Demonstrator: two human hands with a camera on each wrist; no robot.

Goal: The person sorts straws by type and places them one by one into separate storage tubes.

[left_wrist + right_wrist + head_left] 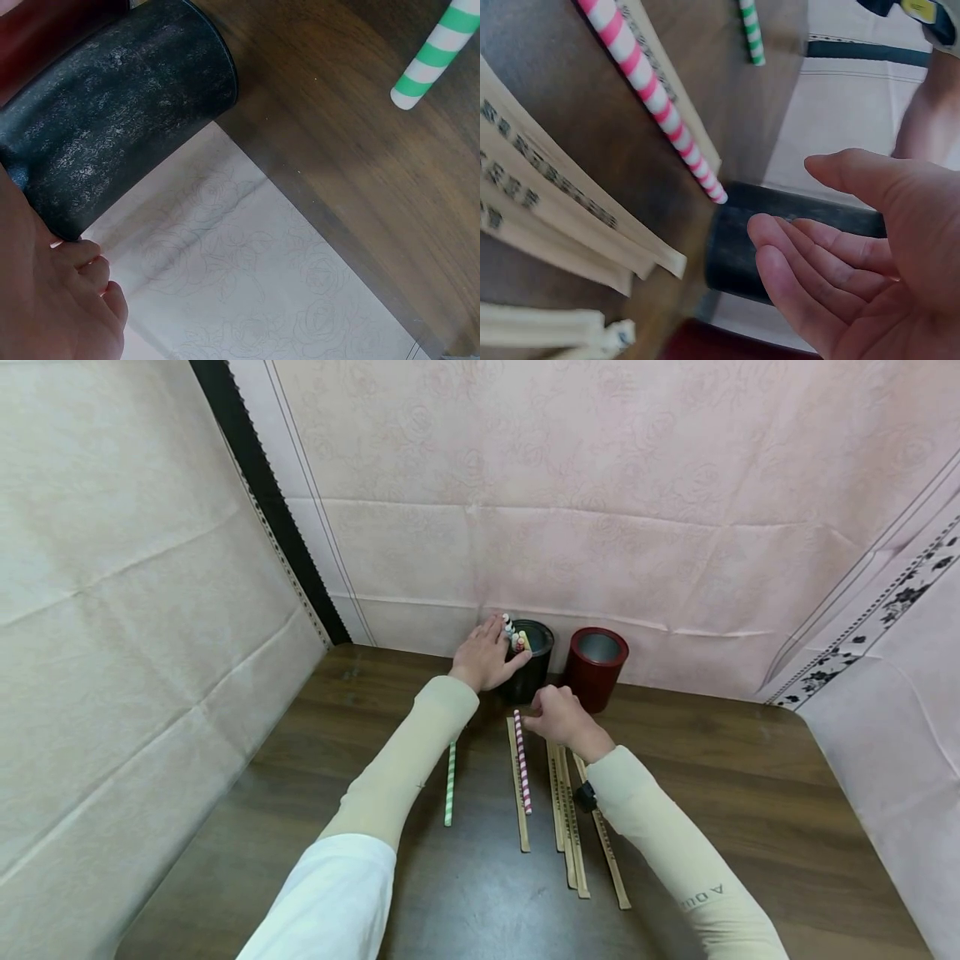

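My left hand (483,656) is spread at the left rim of a black cup (527,683), thumb and fingers straight, beside the tops of several straws (519,640) inside it. In the left wrist view the fingers lie at the mouth of the cup. My right hand (564,720) hovers in front of the cup near the upper end of a pink-and-white striped straw (522,768). Its fingers are loosely bent, with nothing between them in the right wrist view. That straw lies on the table beside a long printed paper wrapper (519,810).
A dark red cup (594,672) stands right of the black one. A green-and-white striped straw (450,785) lies on the wooden table (360,860) to the left. Several paper wrappers (573,852) lie below my right hand. Cloth (600,560) hangs behind the cups.
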